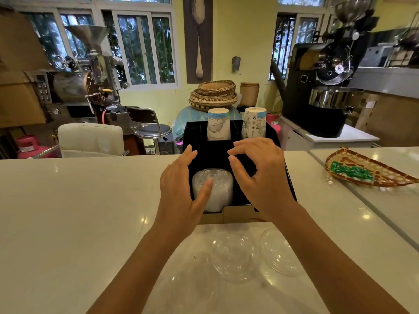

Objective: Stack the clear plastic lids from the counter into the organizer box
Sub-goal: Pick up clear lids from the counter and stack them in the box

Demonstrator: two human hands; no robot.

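Black organizer box (288, 177) on the white counter (68, 211), two stacks of paper cups (218, 124) upright in its rear compartments. Stack of clear lids (221, 184) standing in the front left compartment. Left hand (179, 196) open, fingers spread, thumb lying against the stack's front, fingers along the box's left wall. Right hand (260, 175) over the front right compartment, fingers curled, empty, not touching the stack. Loose clear lids (235, 257) flat on the counter just before the box, between the forearms. Woven tray (362, 168) well apart at right.
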